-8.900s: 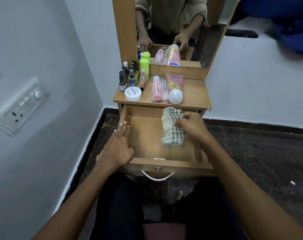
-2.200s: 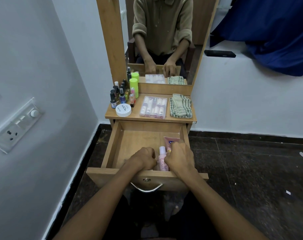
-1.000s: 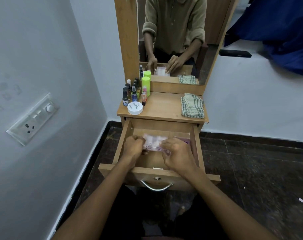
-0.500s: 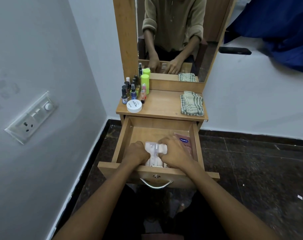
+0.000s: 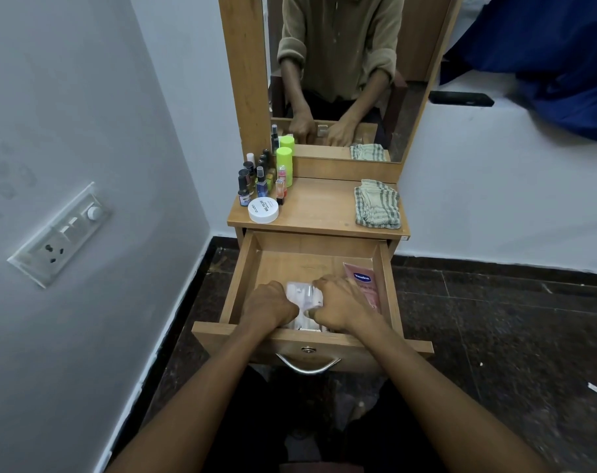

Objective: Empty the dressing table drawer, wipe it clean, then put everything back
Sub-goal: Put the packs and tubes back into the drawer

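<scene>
Head view: drawer pulled open. Left hand and right hand both curled, gripping clear plastic pouch at drawer's near middle. Pink Vaseline tube lies along right wall. Striped cloth folded on surface, far right; white jar far left.

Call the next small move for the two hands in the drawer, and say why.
Probably let go of the clear pouch and pull both hands out. The left hand and right hand grip it low at the front of the open drawer, beside the pink Vaseline pack, so it looks placed. The striped cloth lies folded on the tabletop.
</scene>
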